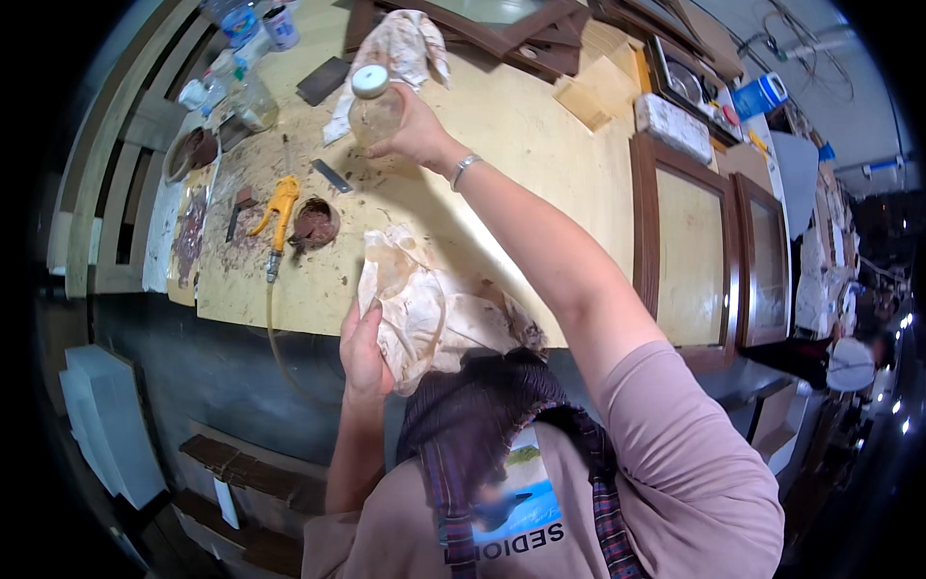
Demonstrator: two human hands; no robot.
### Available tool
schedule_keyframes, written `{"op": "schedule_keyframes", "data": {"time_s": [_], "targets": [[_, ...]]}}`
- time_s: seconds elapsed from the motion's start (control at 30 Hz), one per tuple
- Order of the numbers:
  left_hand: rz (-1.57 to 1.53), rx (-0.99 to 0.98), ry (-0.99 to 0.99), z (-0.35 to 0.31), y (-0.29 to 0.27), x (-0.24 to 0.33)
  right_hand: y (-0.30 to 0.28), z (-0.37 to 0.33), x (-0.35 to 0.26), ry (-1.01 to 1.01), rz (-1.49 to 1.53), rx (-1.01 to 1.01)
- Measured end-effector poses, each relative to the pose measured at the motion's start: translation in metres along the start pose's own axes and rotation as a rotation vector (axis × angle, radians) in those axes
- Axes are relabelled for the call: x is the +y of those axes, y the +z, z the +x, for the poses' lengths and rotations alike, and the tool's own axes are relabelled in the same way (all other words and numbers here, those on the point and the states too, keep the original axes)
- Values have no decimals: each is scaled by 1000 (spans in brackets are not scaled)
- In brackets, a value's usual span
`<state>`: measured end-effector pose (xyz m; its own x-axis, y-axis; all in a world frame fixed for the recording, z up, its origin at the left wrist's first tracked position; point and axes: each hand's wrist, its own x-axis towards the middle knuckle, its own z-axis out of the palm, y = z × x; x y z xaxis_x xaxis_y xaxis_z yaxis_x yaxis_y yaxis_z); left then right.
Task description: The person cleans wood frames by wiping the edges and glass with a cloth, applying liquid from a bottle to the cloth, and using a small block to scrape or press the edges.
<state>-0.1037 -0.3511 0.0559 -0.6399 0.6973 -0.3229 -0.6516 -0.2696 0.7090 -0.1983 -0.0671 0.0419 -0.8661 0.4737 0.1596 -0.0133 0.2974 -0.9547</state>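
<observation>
My right hand (417,130) is wrapped round a clear bottle (370,114) with a white cap, held over the far part of the worktable (502,222). Near the table's front edge, my left hand (365,355) grips a stained white rag (424,323), its fingers and thumb closed on the cloth. Left of the rag, a small round tub (315,226) of brown paste lies beside a yellow air blow gun (282,207) with a hose. A flat metal scraper blade (333,176) rests just below the bottle.
Another stained rag (410,43) and a dark flat sheet (323,81) lie at the back. Several bottles and cans crowd the far left. Glazed brown wooden frames (685,251) lie on the right, near a white wrapped block (672,127). A person (849,365) is at the far right.
</observation>
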Motion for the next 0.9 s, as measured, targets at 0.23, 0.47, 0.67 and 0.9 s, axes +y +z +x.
{"op": "schedule_keyframes", "data": {"time_s": [0.23, 0.47, 0.67, 0.9], "targets": [[101, -151, -105, -9, 42, -43, -211, -160, 17, 75, -561, 316], [286, -396, -394, -34, 140, -138, -415, -495, 22, 765, -1054, 696], [829, -1052, -67, -65, 279, -247, -420, -589, 58, 655, -990, 872], [1683, -1473, 874, -89, 305, -372, -427, -617, 74, 803, -528, 870]]}}
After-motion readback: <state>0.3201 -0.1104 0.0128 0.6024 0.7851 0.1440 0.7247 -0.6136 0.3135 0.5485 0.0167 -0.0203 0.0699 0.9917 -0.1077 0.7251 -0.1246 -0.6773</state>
